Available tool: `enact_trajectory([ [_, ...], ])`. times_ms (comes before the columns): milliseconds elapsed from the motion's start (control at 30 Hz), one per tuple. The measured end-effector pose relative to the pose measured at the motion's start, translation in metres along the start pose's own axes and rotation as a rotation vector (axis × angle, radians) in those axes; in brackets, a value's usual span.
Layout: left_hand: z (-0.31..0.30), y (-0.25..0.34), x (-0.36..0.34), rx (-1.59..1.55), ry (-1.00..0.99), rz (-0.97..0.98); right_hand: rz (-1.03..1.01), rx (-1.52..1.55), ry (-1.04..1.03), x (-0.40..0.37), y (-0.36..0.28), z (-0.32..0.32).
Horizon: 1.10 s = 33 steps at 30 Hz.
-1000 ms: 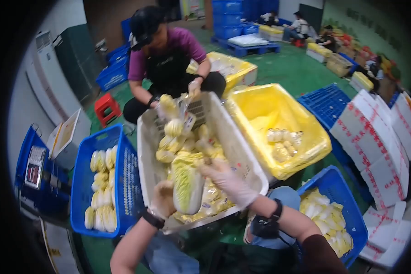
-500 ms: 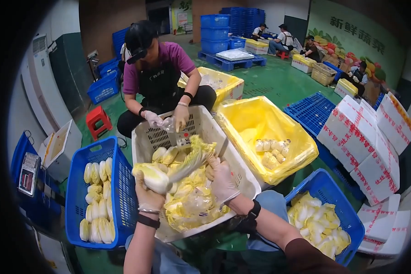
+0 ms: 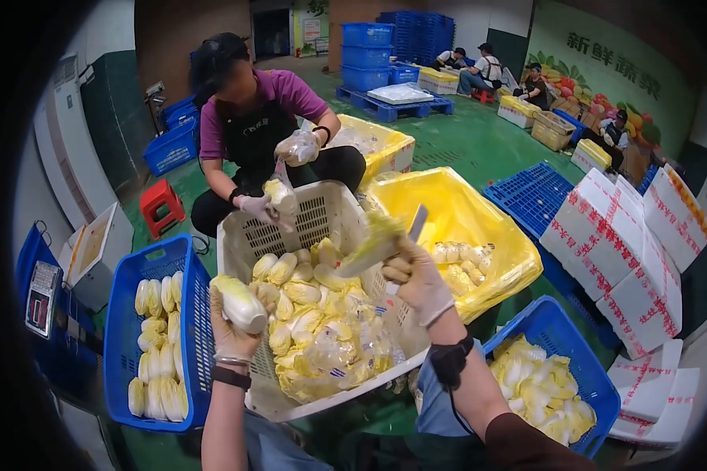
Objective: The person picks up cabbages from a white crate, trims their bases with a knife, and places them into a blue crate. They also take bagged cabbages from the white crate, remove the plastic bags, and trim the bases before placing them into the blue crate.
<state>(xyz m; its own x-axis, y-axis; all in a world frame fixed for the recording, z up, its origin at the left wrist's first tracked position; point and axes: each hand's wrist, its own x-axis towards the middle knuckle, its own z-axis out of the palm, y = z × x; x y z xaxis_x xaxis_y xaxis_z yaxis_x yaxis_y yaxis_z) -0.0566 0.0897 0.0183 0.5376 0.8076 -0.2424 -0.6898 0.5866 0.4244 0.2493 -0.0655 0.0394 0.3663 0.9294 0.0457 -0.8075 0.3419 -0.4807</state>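
My left hand (image 3: 234, 334), gloved, grips a trimmed napa cabbage (image 3: 242, 304) above the left rim of a white crate (image 3: 279, 399). Gloved too, my right hand (image 3: 423, 284) is closed around a knife (image 3: 419, 223) whose blade points up. The same hand holds a loose cabbage leaf (image 3: 371, 245), blurred by motion, over the crate's right side. Below lie several small napa cabbages (image 3: 300, 292), with clear plastic bags (image 3: 346, 349) on the nearer ones. Across the crate, a person's gloved hands (image 3: 263, 208) hold a bagged cabbage (image 3: 281, 193).
At left, a blue basket (image 3: 203, 345) holds rows of cabbages. The blue basket (image 3: 597, 369) at right contains loose leaves. A yellow-lined box (image 3: 479, 216) with packed cabbages stands beyond the crate. White cartons (image 3: 605, 228) are stacked far right; a red stool (image 3: 163, 206) stands left.
My right hand has moved right and away from the cabbage with the leaf, now separate. My left hand has shifted left with the cabbage. The other person's hands now hold a bagged cabbage.
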Motion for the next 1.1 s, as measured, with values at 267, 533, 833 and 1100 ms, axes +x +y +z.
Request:
enact_trajectory([
  [267, 0.022, -0.038, -0.026, 0.054, -0.241, -0.183, -0.162, 0.278, -0.429, -0.025, -0.039, 0.031],
  [533, 0.011, -0.068, -0.027, 0.555, -0.306, -0.029, -0.313, -1.439, -0.080, -0.031, 0.101, 0.052],
  [833, 0.010, -0.074, -0.032, 0.422, -0.217, -0.193, -0.199, -1.025, 0.043, -0.030, 0.110, 0.038],
  [1100, 0.019, -0.060, -0.032, -0.015, -0.359, -0.587, -0.052, -0.630, 0.251, -0.022, 0.102, 0.037],
])
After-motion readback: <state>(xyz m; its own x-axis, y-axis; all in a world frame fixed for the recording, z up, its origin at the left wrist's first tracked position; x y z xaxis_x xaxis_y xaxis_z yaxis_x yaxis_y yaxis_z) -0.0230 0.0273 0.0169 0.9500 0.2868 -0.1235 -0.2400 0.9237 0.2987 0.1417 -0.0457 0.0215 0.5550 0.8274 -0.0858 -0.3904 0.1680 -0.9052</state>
